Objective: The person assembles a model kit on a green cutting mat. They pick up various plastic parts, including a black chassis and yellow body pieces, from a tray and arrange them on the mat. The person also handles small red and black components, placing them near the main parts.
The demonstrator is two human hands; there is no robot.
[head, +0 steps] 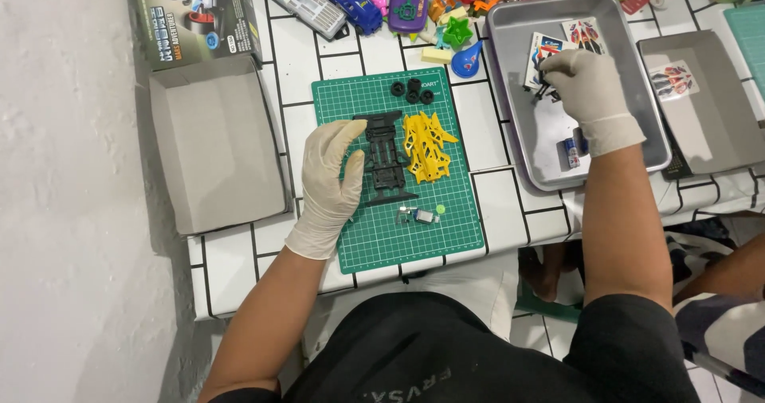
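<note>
Pinching grip of the right hand (pixel 588 87) closes on a small black part (pixel 544 92); left hand (pixel 331 176), spread, steadies the flat black chassis (pixel 385 160).

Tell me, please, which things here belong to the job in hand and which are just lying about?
In hand:
left hand on black chassis
right hand picking small black part from metal tray
yellow body piece
black wheels
green cutting mat

Lying about:
colourful toys
empty cardboard box
</note>
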